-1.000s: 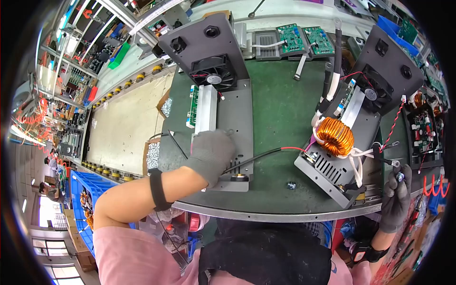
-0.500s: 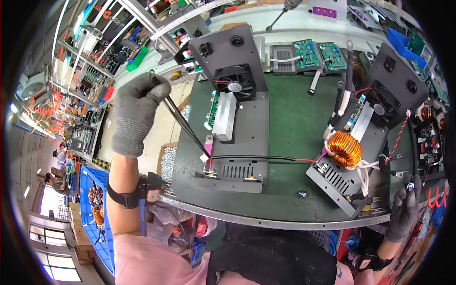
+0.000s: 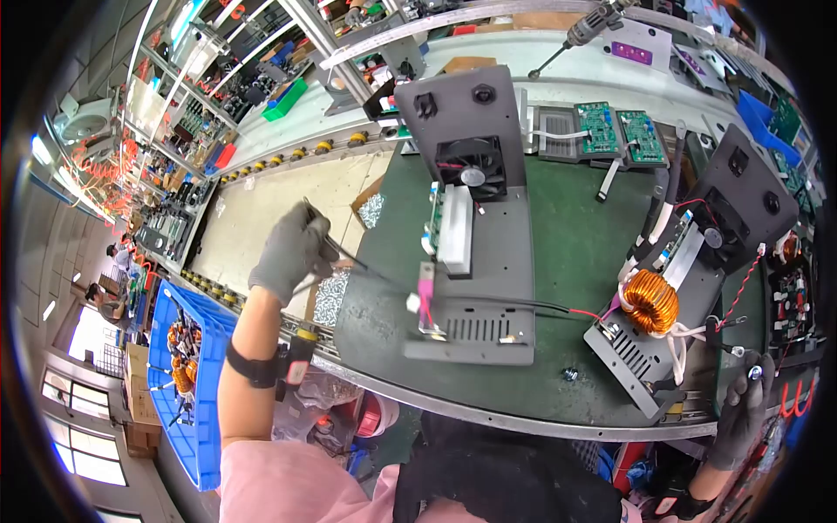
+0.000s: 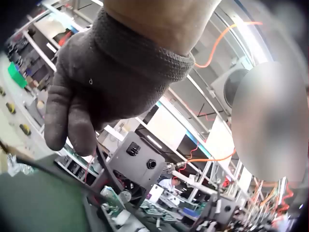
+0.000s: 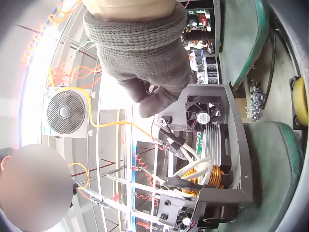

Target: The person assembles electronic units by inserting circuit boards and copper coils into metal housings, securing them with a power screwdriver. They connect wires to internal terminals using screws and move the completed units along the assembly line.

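In a grey glove, my left hand [image 3: 292, 253] is raised left of the nearer metal chassis [image 3: 488, 314] and grips a black cable [image 3: 353, 258]. The cable runs down toward the chassis's front edge, near a purple-sleeved terminal [image 3: 425, 292]. In the left wrist view the gloved hand [image 4: 91, 82] has its fingers bent downward. My right hand [image 3: 741, 418], also gloved, holds a small shiny bolt [image 3: 755, 372] in its fingertips at the bench's right end. Close by is a second chassis [image 3: 623, 357] with a copper-wound toroid coil [image 3: 650, 302]. A black-and-red wire [image 3: 549, 305] spans the two chassis.
Loose bolts [image 3: 569, 375] lie on the green mat [image 3: 575, 235] between the chassis. Circuit boards [image 3: 597, 128] sit behind. A screwdriver [image 3: 580, 37] hangs above. Boxes of small fasteners [image 3: 330, 298] are to the left, and a blue crate [image 3: 196, 436] of coils stands off the bench's left end.
My left hand rose from the near chassis and swung left with the black cable, then came slightly lower. My right hand keeps its bolt. The head view has shifted, so the bench sits further right.
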A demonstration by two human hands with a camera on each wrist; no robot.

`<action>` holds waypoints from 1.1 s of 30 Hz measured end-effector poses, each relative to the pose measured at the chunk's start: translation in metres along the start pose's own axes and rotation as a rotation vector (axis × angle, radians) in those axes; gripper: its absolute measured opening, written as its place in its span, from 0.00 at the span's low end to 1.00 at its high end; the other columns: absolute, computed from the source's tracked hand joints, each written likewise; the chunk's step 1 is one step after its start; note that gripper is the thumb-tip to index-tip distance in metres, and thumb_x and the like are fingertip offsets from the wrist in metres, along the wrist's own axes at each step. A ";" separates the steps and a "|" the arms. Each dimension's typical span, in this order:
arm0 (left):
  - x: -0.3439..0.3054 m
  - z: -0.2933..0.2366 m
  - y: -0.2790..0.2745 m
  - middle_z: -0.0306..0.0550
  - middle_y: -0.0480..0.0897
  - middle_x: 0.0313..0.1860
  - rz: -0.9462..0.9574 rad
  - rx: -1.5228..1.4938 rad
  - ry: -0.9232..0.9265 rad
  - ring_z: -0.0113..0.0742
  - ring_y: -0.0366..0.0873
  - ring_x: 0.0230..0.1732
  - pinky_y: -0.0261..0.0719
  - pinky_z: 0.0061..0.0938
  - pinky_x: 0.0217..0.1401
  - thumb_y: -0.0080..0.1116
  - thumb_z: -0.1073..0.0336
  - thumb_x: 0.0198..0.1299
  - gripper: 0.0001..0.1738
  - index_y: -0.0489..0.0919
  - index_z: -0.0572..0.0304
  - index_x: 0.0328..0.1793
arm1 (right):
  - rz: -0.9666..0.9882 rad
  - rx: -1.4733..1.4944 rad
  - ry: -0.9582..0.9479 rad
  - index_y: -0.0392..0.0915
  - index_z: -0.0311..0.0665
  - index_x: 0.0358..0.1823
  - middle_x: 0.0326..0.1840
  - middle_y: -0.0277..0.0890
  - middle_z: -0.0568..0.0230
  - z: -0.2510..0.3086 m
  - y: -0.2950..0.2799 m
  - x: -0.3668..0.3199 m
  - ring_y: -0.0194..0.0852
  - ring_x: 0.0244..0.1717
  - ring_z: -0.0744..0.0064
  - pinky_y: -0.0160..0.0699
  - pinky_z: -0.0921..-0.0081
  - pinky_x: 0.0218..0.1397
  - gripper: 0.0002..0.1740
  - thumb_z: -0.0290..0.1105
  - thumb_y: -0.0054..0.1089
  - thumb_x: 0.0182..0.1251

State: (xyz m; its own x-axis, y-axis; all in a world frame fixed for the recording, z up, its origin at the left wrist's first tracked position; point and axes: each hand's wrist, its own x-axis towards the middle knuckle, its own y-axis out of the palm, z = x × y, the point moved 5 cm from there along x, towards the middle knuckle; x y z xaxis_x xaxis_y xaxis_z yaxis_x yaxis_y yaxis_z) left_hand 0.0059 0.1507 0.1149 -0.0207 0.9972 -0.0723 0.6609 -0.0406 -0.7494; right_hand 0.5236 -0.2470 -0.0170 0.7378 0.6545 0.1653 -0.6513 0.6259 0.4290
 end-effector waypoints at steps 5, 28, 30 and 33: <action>-0.013 0.068 0.015 0.51 0.84 0.33 0.384 0.072 -0.057 0.34 0.83 0.32 0.82 0.27 0.33 0.50 0.60 0.67 0.13 0.74 0.64 0.43 | 0.000 -0.024 0.024 0.57 0.31 0.71 0.62 0.66 0.57 -0.005 -0.004 0.000 0.60 0.35 0.83 0.65 0.88 0.35 0.27 0.30 0.50 0.73; -0.106 0.050 0.047 0.51 0.79 0.49 -0.123 -1.071 0.296 0.44 0.78 0.52 0.77 0.41 0.61 0.48 0.51 0.71 0.18 0.75 0.59 0.45 | -0.029 -0.095 0.009 0.61 0.33 0.69 0.55 0.68 0.63 0.010 0.032 -0.010 0.60 0.35 0.83 0.64 0.87 0.35 0.28 0.34 0.54 0.71; -0.105 0.009 0.014 0.43 0.76 0.32 -0.285 -0.926 0.490 0.35 0.75 0.37 0.77 0.33 0.43 0.45 0.54 0.74 0.15 0.72 0.59 0.43 | -0.128 -0.181 0.003 0.68 0.34 0.63 0.46 0.68 0.69 0.020 0.032 -0.008 0.62 0.34 0.81 0.64 0.86 0.31 0.30 0.41 0.63 0.65; -0.120 -0.080 -0.003 0.37 0.69 0.23 -0.267 -1.054 0.901 0.30 0.66 0.25 0.70 0.29 0.32 0.48 0.56 0.72 0.16 0.74 0.62 0.52 | 0.065 -0.119 -0.081 0.67 0.35 0.61 0.43 0.68 0.70 0.024 0.065 -0.008 0.63 0.31 0.83 0.64 0.87 0.27 0.30 0.42 0.65 0.63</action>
State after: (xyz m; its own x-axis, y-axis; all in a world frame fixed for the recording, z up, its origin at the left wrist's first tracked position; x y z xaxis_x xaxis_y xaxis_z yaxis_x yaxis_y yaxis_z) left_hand 0.0664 0.0357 0.1788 -0.0178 0.6816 0.7315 0.9646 -0.1808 0.1919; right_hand 0.4797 -0.2217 0.0305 0.7022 0.6620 0.2619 -0.7109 0.6325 0.3075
